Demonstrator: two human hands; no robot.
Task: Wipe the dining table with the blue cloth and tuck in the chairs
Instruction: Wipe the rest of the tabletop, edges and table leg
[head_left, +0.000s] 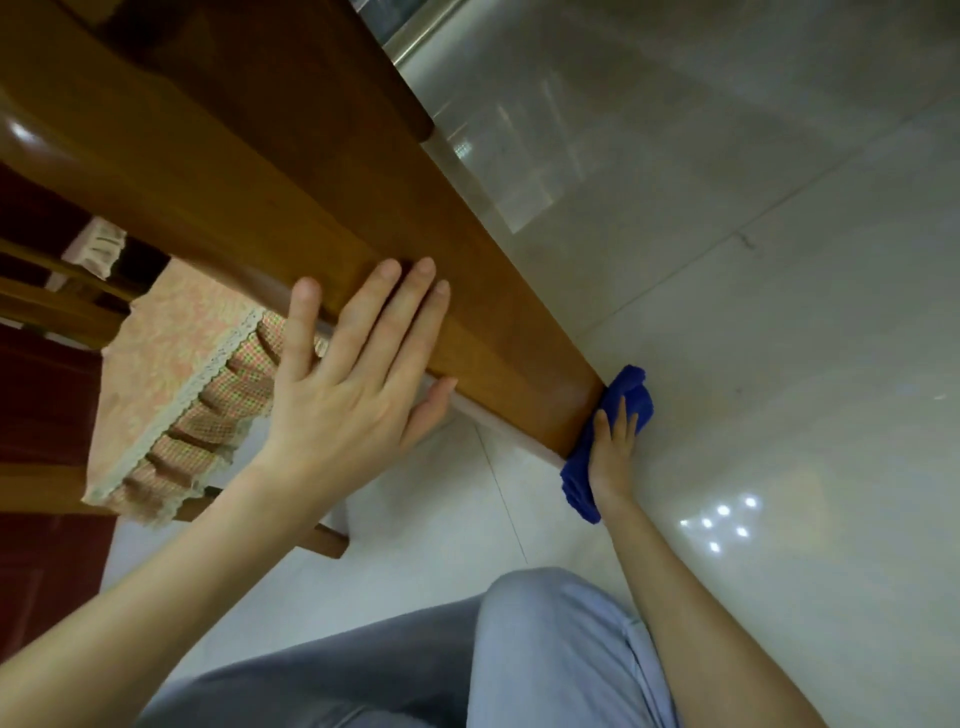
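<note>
— Blue cloth (631, 389), where is it?

— Low, right of centre, bunched against the bottom end of the table (291, 171), just above the floor tiles (779, 312). They're pale, glossy and mirror the ceiling lights.

— And from the left?

— First the chair (52, 306), with wooden slats. Its seat cover (171, 353) is pink floral fabric with a checked, lace-edged frill. Then the left hand (353, 384) lies flat on the smooth brown wood, fingers straight and together, thumb apart. Further right, the right hand (613, 457) presses the cloth to the wood, fingers fairly straight, thumb hidden. Grey trousers (545, 649) are at the bottom.
</note>
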